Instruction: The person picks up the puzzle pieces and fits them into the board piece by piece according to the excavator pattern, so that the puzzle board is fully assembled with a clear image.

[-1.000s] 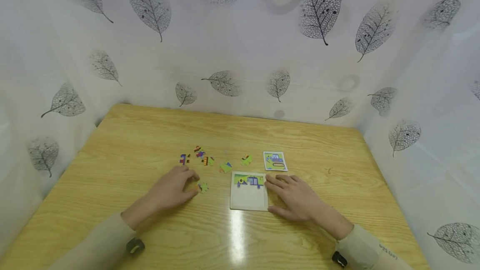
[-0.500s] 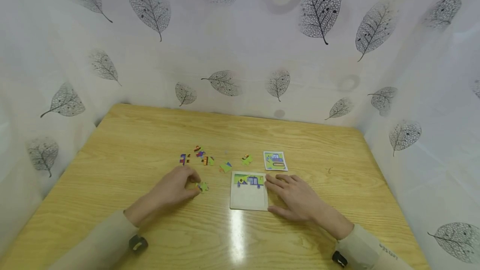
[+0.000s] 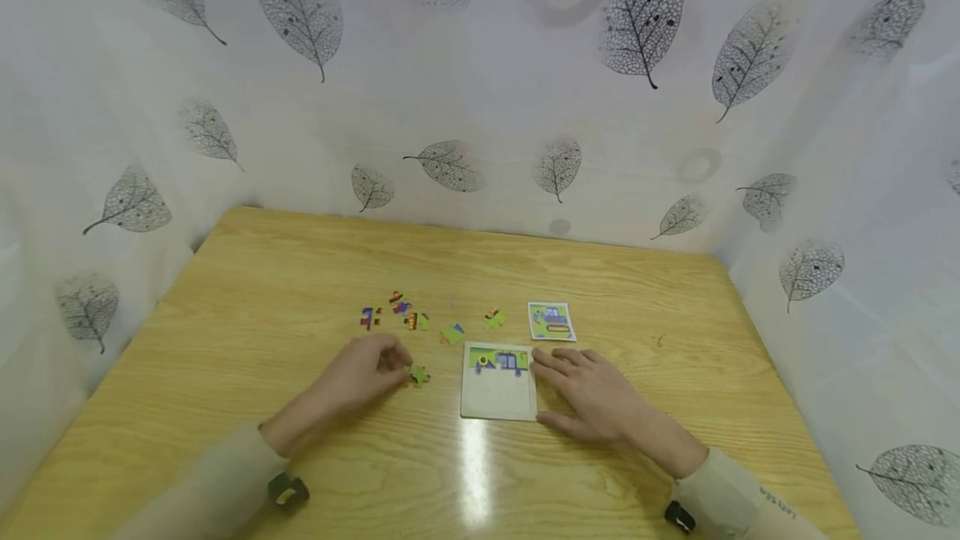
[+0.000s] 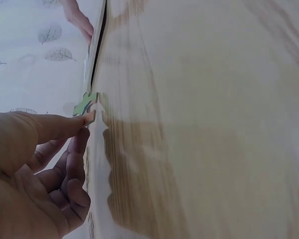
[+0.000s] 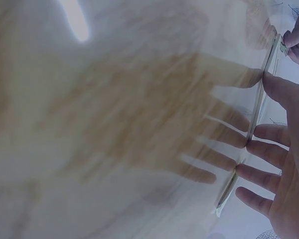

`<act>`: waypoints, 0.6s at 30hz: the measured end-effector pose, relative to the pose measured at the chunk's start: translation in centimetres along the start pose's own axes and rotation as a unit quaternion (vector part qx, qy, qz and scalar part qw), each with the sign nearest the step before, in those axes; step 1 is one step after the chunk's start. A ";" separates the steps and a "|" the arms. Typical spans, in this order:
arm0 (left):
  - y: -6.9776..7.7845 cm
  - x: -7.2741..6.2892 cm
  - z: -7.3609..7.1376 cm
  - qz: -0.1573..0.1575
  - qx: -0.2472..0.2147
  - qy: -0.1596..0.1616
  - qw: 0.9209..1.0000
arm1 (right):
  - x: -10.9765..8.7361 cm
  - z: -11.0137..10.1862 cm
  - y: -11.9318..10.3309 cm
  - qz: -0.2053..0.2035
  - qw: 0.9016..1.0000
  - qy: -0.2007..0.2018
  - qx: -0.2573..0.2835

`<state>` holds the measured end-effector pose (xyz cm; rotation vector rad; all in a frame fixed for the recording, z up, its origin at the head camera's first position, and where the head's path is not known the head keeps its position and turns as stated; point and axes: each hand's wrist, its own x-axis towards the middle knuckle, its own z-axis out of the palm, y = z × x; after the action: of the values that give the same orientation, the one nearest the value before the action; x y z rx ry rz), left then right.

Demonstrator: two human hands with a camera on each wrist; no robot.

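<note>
My left hand point(image 3: 367, 369) pinches a green jigsaw piece point(image 3: 420, 375) between thumb and fingers, left of the square puzzle tray point(image 3: 495, 400). In the left wrist view the piece point(image 4: 83, 103) sticks out past the thumb tip, and an orange patch shows at its near corner. The tray's top row is filled with a picture of a blue vehicle on green; its lower part is bare and pale. My right hand point(image 3: 588, 394) touches the tray's right edge with its fingers extended. The right wrist view shows thumb and fingertips along the tray's rim point(image 5: 259, 102).
Several loose jigsaw pieces lie behind the left hand, among them a green and blue piece point(image 3: 452, 334) and a purple one point(image 3: 367, 318). Another green piece point(image 3: 494, 319) lies behind the tray. A square picture card point(image 3: 551, 322) sits at the tray's back right. Leaf-printed curtains point(image 3: 480, 107) surround the wooden table point(image 3: 600, 273).
My left hand has closed on the green jigsaw piece and shifted it slightly right, toward the tray. The right hand and the tray have stayed in place.
</note>
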<state>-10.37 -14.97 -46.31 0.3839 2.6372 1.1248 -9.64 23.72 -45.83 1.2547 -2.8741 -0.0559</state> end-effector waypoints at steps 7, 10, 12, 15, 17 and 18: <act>1.2 0.3 1.2 0.019 -0.049 0.005 0.999 | 0.1 -0.1 0.0 -0.004 1.000 0.002 -0.006; 1.8 0.5 1.8 0.021 -0.068 0.003 0.997 | 0.1 -0.1 0.0 -0.006 1.000 0.005 -0.008; 2.2 0.6 2.1 0.022 -0.072 0.003 0.997 | 0.1 -0.1 0.0 -0.006 1.000 0.008 -0.008; 2.7 1.0 2.6 0.025 -0.071 0.002 0.997 | 0.1 0.0 0.0 -0.007 1.000 0.012 -0.008; 3.0 1.3 3.0 0.029 -0.071 0.001 0.997 | 0.2 0.0 0.0 -0.008 1.000 0.014 -0.008; 3.2 1.4 3.1 0.031 -0.071 -0.001 0.997 | 0.2 0.0 0.0 -0.008 1.000 0.014 -0.009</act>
<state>-10.24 -10.27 -46.27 0.4394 2.5405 1.3210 -9.73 23.56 -45.80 1.2664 -2.8337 -0.0632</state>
